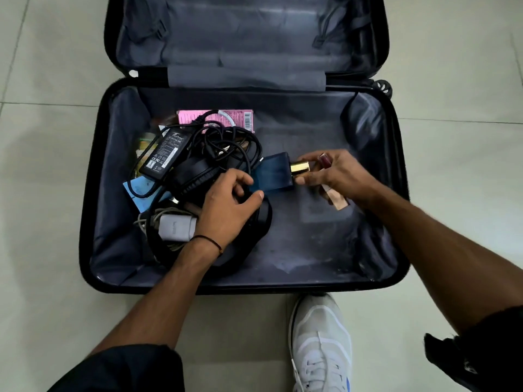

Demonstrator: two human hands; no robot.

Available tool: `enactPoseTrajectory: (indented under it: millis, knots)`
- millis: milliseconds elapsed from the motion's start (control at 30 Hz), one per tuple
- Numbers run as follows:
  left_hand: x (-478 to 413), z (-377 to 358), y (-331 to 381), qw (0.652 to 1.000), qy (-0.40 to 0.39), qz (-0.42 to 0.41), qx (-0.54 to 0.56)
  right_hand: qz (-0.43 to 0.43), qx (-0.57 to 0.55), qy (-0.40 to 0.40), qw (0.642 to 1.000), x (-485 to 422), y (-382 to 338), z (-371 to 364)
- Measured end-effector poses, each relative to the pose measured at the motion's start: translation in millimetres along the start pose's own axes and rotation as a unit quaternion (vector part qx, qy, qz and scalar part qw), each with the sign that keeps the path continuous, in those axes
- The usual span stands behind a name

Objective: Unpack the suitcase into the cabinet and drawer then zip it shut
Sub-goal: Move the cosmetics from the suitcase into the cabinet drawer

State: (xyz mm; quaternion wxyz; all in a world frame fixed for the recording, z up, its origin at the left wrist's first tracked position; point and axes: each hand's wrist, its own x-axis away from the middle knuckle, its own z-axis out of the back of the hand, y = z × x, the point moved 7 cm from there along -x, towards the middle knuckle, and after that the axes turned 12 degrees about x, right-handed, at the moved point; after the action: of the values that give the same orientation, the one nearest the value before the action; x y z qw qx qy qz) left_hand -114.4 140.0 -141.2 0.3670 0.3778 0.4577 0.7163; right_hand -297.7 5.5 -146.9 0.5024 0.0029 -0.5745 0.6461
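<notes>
A black suitcase lies open on the floor, its lid flat behind it. Inside, at the left, lie a black power adapter with tangled cables, black headphones, a white charger, a pink box and a blue card. A blue perfume bottle with a gold cap lies in the middle. My right hand pinches the gold cap and also holds a small copper-coloured bottle. My left hand curls over the headphones, its fingertips at the blue bottle's base.
The suitcase's right half shows bare grey lining. A white shoe stands on the tiled floor just in front of the suitcase. A suitcase wheel sticks out at the hinge on the right.
</notes>
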Motion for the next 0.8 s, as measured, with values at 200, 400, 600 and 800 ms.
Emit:
enactPoseTrajectory:
  millis: [200, 400, 600, 800]
  knots:
    - [2.1, -26.2, 33.7, 0.987, -0.043, -0.108, -0.109, 0.064, 0.122, 0.002, 0.990, 21.0, -48.4, 19.1]
    - [0.3, -49.6, 33.8, 0.992, -0.112, -0.037, -0.049, 0.077, 0.163, -0.028, 0.983, 34.5, -77.3, 6.9]
    - [3.6, -40.1, 38.8, 0.993, -0.081, 0.005, 0.086, 0.074, 0.035, -0.053, 0.995, 32.7, -84.5, 1.6]
    - [8.6, -12.8, 44.0, 0.956, 0.011, 0.039, 0.291, 0.048, -0.112, -0.071, 0.990, 11.4, -74.6, -6.6]
